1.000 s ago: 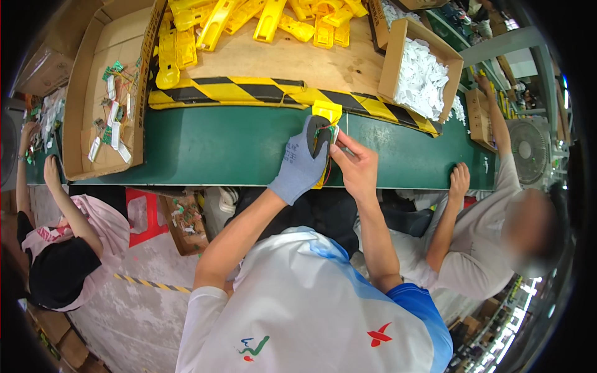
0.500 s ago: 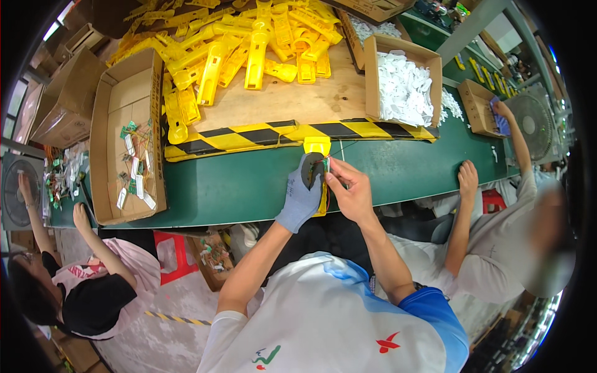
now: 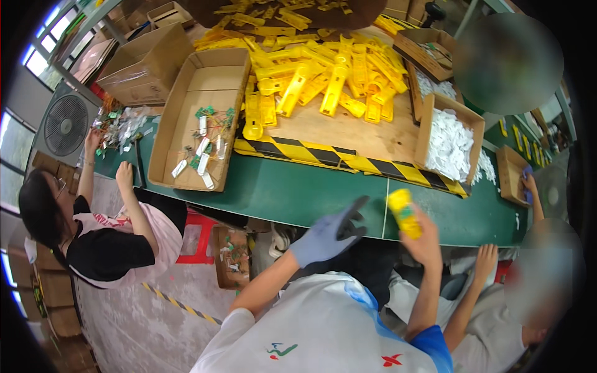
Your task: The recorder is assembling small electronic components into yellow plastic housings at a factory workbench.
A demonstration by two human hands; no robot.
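Observation:
My right hand (image 3: 425,241) grips a yellow plastic housing (image 3: 398,200) above the front part of the green bench. A bit of green, apparently a small circuit board, shows inside the housing. To its left, my left hand (image 3: 328,235), in a grey-blue glove with dark fingertips, is open with its fingers apart and touches nothing. Beyond both hands, a heap of similar yellow housings (image 3: 336,90) lies on a wooden board (image 3: 311,128) edged with black-and-yellow tape.
A cardboard tray (image 3: 163,155) with wired circuit boards stands at left. A box (image 3: 425,146) of white plastic pieces stands at right. Co-workers sit on both sides; one's hand (image 3: 485,260) rests near the bench edge at right. A red stool (image 3: 202,239) stands at lower left.
My hands have come apart. The right one has carried the yellow housing away to the right; the gloved left has let go and opened. The whole view has also shifted.

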